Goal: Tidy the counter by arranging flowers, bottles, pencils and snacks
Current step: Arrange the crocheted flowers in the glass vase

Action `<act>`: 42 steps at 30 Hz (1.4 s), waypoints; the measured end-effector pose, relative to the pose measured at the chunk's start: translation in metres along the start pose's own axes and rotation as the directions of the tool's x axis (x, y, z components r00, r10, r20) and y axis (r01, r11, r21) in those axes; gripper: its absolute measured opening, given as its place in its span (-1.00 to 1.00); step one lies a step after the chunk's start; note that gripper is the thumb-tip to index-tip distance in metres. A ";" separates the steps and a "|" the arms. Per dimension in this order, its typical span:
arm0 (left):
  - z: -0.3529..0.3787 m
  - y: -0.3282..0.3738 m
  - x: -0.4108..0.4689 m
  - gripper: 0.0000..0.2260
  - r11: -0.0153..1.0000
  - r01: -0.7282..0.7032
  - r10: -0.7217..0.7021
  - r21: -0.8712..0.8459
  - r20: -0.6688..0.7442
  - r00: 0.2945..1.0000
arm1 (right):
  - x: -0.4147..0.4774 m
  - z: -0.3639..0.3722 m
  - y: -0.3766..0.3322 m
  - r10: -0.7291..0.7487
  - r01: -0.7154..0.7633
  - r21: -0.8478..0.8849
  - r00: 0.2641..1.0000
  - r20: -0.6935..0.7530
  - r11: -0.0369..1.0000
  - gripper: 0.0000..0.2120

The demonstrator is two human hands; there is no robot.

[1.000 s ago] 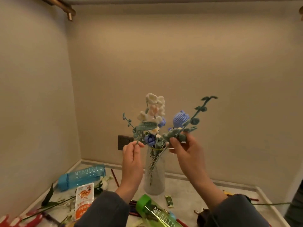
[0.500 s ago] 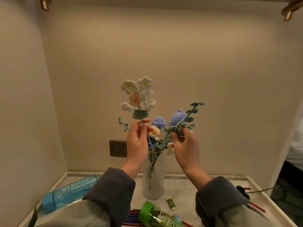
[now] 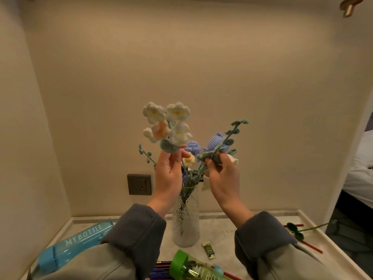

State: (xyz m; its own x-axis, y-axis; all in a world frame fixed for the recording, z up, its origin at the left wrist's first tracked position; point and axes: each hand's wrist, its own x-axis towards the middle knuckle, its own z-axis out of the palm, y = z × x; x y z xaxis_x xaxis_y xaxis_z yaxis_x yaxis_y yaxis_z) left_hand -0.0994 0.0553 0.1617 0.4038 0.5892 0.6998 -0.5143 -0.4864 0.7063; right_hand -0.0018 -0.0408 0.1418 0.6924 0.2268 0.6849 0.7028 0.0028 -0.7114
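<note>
Flowers made of crochet yarn (image 3: 192, 147) are standing in a ribbed glass vase (image 3: 185, 223) at the middle of a pale counter (image 3: 226, 227), in a beige alcove. The left hand (image 3: 168, 176) is pinching the stem of a white and peach blossom sprig (image 3: 168, 123) between thumb and fingertips, holding it upright above the vase mouth. The right hand (image 3: 223, 178) is pinching a green leafy sprig (image 3: 232, 136), which is leaning up to the right beside a purple tulip (image 3: 215, 140). A blue bottle (image 3: 80, 238) is lying on its side at the left. A green bottle (image 3: 189, 266) is lying at the near edge, over some pencils (image 3: 162, 267), with a small green snack sachet (image 3: 209, 249) just beside it. A loose dark-leaved stem (image 3: 295, 232) and a red pencil (image 3: 311, 247) are lying at the right.
</note>
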 end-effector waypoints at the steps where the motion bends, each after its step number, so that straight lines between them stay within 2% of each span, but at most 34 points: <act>1: 0.000 -0.006 -0.003 -0.78 1.000 0.015 -0.016 0.018 0.016 1.000 | -0.001 0.000 0.001 -0.009 0.009 -0.008 1.000 0.009 1.000 -0.88; 3: -0.002 -0.019 -0.011 -0.67 0.997 0.030 -0.035 0.068 0.060 0.998 | -0.005 -0.001 0.004 -0.008 0.010 -0.059 0.999 0.035 0.998 -0.89; 5: -0.003 -0.028 -0.018 -0.66 0.994 0.046 -0.055 0.097 0.092 0.994 | -0.007 -0.001 0.006 0.024 -0.018 -0.094 0.998 0.064 0.995 -0.86; 9: -0.005 -0.035 -0.021 -0.79 0.982 0.011 -0.028 0.190 0.086 0.996 | -0.002 -0.002 0.010 0.086 -0.048 -0.254 0.986 0.144 0.966 -0.92; 12: -0.009 -0.035 -0.019 -0.84 0.950 -0.049 0.014 0.307 0.118 0.993 | 0.005 -0.001 0.007 0.134 -0.050 -0.339 0.964 0.228 0.939 -0.87; 16: -0.015 -0.048 -0.020 -0.88 0.804 -0.154 0.050 0.575 0.192 0.980 | 0.011 -0.001 0.002 0.126 0.044 -0.475 0.939 0.319 0.879 -0.87; 19: -0.022 -0.063 -0.027 -0.91 0.707 -0.128 0.031 0.696 0.151 0.988 | 0.005 -0.001 0.004 0.176 0.051 -0.526 0.912 0.372 0.849 -0.83; 20: -0.023 -0.066 -0.029 -0.93 0.701 -0.123 0.027 0.702 0.146 0.989 | 0.003 -0.001 0.005 0.204 0.027 -0.529 0.905 0.374 0.848 -0.83; 23: -0.021 -0.058 -0.031 -0.94 0.840 -0.036 -0.034 0.541 0.120 0.992 | 0.000 0.003 0.009 0.217 0.004 -0.525 0.908 0.359 0.851 -0.84; 24: -0.020 -0.054 -0.031 -0.96 0.863 -0.054 -0.015 0.502 0.133 0.991 | 0.000 0.004 0.008 0.220 0.005 -0.531 0.907 0.359 0.847 -0.85; 27: -0.019 -0.049 -0.029 -0.81 0.885 -0.085 0.008 0.458 0.167 0.986 | -0.003 0.004 0.009 0.216 0.017 -0.549 0.908 0.358 0.835 -0.84; 31: -0.026 -0.052 -0.033 -0.87 0.963 0.136 -0.145 0.231 0.023 0.989 | -0.016 0.001 0.011 0.147 0.040 -0.525 0.939 0.311 0.850 -0.82; 33: -0.028 -0.054 -0.033 -0.73 0.938 0.249 -0.248 0.241 -0.034 0.968 | -0.018 0.003 0.014 0.130 0.046 -0.508 0.943 0.305 0.860 -0.81; 35: -0.027 -0.057 -0.033 -0.59 0.905 0.267 -0.274 0.333 -0.026 0.961 | -0.014 0.006 0.016 0.168 0.038 -0.539 0.930 0.327 0.841 -0.80; 37: -0.021 -0.057 -0.034 -0.61 0.871 0.247 -0.262 0.425 -0.024 0.965 | -0.010 0.008 0.017 0.210 0.049 -0.589 0.908 0.363 0.806 -0.80; 40: -0.014 -0.059 -0.036 -0.61 0.810 0.308 -0.322 0.499 -0.061 0.945 | -0.013 0.005 0.021 0.237 0.050 -0.604 0.891 0.386 0.796 -0.73; 42: -0.012 -0.061 -0.037 -0.79 0.755 0.330 -0.370 0.566 -0.048 0.928 | -0.021 0.002 0.027 0.271 -0.001 -0.553 0.873 0.406 0.833 -0.66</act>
State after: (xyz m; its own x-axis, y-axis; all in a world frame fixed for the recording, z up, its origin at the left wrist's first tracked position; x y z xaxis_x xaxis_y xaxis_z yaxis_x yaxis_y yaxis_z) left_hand -0.0921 0.0705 0.0915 0.5286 0.7575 0.3830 0.1736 -0.5381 0.8248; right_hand 0.0021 -0.0433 0.1079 0.7286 0.5938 0.3413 0.6748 -0.5370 -0.5063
